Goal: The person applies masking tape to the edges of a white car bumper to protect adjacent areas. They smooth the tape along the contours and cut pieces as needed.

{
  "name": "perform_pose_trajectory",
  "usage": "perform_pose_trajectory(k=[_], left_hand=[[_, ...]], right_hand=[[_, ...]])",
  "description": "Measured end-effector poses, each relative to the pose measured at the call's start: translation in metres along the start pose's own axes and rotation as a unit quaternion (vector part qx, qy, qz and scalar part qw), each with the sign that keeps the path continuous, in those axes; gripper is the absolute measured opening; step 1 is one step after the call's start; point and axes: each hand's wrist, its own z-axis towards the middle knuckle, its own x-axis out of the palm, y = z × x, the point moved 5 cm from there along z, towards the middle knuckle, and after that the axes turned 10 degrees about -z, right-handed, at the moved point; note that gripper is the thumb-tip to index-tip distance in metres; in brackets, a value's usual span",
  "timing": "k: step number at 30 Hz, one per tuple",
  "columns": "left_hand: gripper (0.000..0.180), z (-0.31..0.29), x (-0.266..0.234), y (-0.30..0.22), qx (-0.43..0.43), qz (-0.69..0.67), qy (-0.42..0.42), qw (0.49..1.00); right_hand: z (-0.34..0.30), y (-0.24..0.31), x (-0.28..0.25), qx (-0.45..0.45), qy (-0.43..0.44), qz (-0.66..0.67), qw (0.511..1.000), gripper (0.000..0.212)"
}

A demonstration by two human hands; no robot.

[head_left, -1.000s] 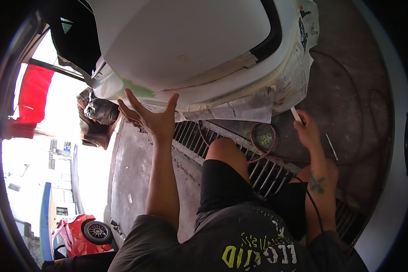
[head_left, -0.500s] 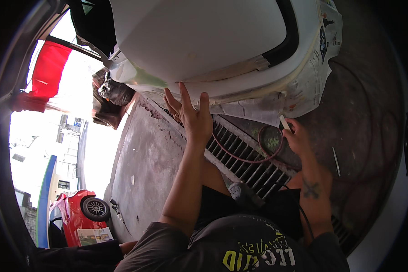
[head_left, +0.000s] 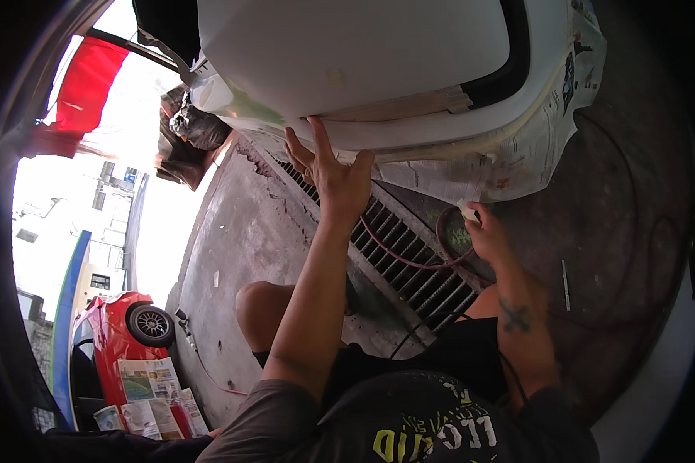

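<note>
A white car body panel (head_left: 347, 54) fills the top of the view, with a greenish patch (head_left: 247, 108) at its left corner. My left hand (head_left: 336, 177) is raised to the panel's lower edge, fingers spread; the fingertips overlap the edge, and nothing shows in the hand. Masking newspaper (head_left: 510, 166) hangs along the lower rim, and tan masking tape (head_left: 409, 108) runs beside a black trim strip (head_left: 494, 85). Just below the paper, my right hand (head_left: 486, 235) is closed around a small pale flat block (head_left: 469, 213).
A metal floor grate (head_left: 398, 239) crosses the concrete below the panel, with a reddish hose (head_left: 409, 264) looped over it. A thin pale stick (head_left: 565, 285) lies on the floor at right. At far left stands a red car (head_left: 123, 332) partly covered with newspaper (head_left: 150, 390).
My left hand has come up closer to the panel's edge. The right hand has shifted slightly left with the block. The view has tilted, and my left knee now shows.
</note>
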Motion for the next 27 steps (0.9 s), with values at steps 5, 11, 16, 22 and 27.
perform_pose_trajectory(k=[5,11,16,22,27], left_hand=[[0.111,0.005,0.007,-0.007,0.011,0.035,0.014,0.999],[0.108,0.002,0.010,-0.006,0.022,0.013,0.006,1.000],[0.113,0.003,0.014,-0.002,0.068,0.016,0.024,0.997],[0.111,0.005,0.010,-0.001,0.093,-0.012,0.020,0.995],[0.108,0.005,0.008,-0.002,0.117,-0.045,0.020,0.992]], right_hand=[[0.002,-0.011,0.012,-0.047,-0.009,-0.004,0.999,0.056],[-0.012,0.029,0.027,0.019,0.029,-0.064,0.997,0.059],[-0.028,0.038,0.037,0.041,0.097,-0.133,0.986,0.057],[-0.051,-0.023,0.000,0.119,0.011,-0.133,0.984,0.056],[-0.074,-0.040,-0.041,0.148,-0.044,-0.098,0.983,0.046]])
